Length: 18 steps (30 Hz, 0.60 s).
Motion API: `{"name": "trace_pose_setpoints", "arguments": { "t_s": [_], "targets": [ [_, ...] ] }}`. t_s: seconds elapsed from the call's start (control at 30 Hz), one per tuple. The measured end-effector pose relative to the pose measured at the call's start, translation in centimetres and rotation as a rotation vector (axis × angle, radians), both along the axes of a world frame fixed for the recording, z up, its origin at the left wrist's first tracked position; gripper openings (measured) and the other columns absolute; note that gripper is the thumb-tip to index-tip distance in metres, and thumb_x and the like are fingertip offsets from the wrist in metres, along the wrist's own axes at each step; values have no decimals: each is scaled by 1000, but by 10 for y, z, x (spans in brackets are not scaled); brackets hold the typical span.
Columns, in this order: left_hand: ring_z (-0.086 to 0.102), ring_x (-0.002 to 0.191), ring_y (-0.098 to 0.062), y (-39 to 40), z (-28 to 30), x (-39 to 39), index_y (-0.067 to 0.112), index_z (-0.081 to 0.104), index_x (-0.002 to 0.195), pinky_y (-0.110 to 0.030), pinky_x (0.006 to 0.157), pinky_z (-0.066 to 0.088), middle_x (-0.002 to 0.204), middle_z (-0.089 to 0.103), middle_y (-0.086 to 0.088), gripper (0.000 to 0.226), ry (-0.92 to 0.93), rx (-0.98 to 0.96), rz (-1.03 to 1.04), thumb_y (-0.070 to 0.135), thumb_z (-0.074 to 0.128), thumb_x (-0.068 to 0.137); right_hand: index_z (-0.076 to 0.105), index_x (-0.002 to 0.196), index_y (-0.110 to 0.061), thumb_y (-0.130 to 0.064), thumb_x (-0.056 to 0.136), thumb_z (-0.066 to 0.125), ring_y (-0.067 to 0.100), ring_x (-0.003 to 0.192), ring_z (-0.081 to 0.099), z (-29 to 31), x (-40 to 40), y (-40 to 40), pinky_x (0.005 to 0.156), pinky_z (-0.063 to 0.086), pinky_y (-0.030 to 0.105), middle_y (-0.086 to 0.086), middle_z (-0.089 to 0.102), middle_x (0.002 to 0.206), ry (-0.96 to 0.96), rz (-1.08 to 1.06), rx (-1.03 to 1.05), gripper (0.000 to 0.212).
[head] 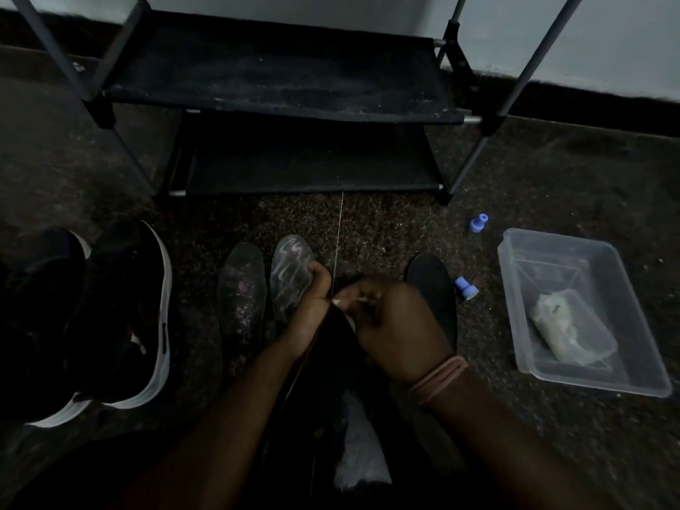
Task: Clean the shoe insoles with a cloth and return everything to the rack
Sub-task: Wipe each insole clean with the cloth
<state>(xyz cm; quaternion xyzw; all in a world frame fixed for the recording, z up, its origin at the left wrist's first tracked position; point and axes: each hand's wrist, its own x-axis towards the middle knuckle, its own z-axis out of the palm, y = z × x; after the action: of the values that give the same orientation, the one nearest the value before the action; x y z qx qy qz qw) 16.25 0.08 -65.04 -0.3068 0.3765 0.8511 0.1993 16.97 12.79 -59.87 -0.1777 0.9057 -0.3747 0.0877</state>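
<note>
Pinching a pale insole [290,277], the left hand [307,307] points it rackward; the right hand [395,325] seemingly grips cloth [347,318].

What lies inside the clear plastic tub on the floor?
The tub holds a smaller clear container over a pale green cloth; whatever lies beneath the cloth is hidden.

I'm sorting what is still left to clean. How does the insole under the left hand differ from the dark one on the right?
The pale insole looks shiny and streaked, while the dark insole is matte black. The left hand grips the pale insole at its edge; the dark insole lies partly hidden behind the right hand, and whether that hand touches it cannot be told. Both lie on the speckled floor with toes pointing toward the rack.
</note>
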Motion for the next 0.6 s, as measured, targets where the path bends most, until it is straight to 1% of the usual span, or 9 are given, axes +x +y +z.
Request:
{"name": "trace_pose_setpoints", "arguments": {
  "t_s": [0.03, 0.1, 0.13, 0.23, 0.3, 0.37, 0.4, 0.53, 0.6],
  "targets": [
    [64, 65, -10, 3, 3, 2, 7, 69, 63, -16, 62, 50, 62, 66, -6, 72, 32, 7, -40, 61, 36, 98, 74, 89, -25, -17, 87, 66, 0, 79, 68, 1, -6, 7, 75, 56, 28, -11, 73, 86, -65, -78, -61, 11],
    [58, 93, -19, 7, 10, 9, 8, 77, 102, -32, 88, 41, 96, 70, -11, 66, 94, 117, -144, 57, 32, 104, 75, 87, -21, -18, 89, 68, -1, 73, 67, 4, -15, 15, 72, 54, 24, -8, 74, 79, -189, -251, -230, 7],
    [52, 99, -21, 5, 12, 10, 11, 73, 117, -37, 91, 34, 106, 68, -10, 60, 109, 175, -158, 54, 33, 104, 75, 87, -21, -22, 89, 68, 2, 70, 68, 6, -18, 17, 68, 54, 26, -5, 74, 77, -218, -334, -310, 7],
    [60, 91, -27, -2, 5, 10, 5, 70, 117, -38, 87, 41, 102, 70, -16, 56, 93, 267, -140, 52, 46, 99, 74, 90, -16, -18, 92, 66, 5, 56, 62, 14, -18, 14, 51, 48, 21, 0, 71, 70, -328, -444, -495, 9],
    [62, 109, -34, -6, 0, 9, 4, 64, 130, -43, 104, 44, 122, 66, -21, 64, 73, 287, -72, 56, 55, 93, 74, 93, -6, -10, 93, 63, 8, 58, 61, 18, -15, 11, 51, 49, 19, 7, 70, 72, -427, -427, -575, 11],
    [49, 135, -38, -4, 0, 8, 7, 55, 142, -51, 119, 30, 145, 52, -23, 74, 89, 247, -49, 60, 58, 91, 75, 91, -6, -8, 91, 64, 10, 62, 62, 19, -13, 9, 55, 52, 18, 10, 72, 74, -484, -407, -615, 11],
    [46, 138, -39, -3, -2, 9, 6, 54, 142, -54, 121, 26, 147, 49, -25, 76, 79, 242, -68, 63, 57, 91, 76, 90, -7, -7, 91, 64, 9, 62, 63, 18, -12, 9, 57, 51, 17, 10, 72, 74, -496, -386, -625, 12],
    [71, 103, -35, -5, -3, 9, 7, 78, 109, -51, 108, 43, 114, 72, -22, 74, 51, 302, -55, 68, 40, 95, 77, 86, -13, 0, 93, 60, 1, 70, 67, 11, -11, 6, 66, 49, 12, -1, 75, 75, -471, -199, -523, 22],
    [71, 102, -35, -4, -7, 9, 9, 78, 110, -48, 101, 49, 116, 72, -20, 70, 35, 273, -28, 68, 45, 94, 78, 88, -15, -2, 91, 64, 2, 75, 68, 3, -8, 6, 70, 51, 17, -3, 77, 81, -331, -159, -391, 19]
  ]
}}
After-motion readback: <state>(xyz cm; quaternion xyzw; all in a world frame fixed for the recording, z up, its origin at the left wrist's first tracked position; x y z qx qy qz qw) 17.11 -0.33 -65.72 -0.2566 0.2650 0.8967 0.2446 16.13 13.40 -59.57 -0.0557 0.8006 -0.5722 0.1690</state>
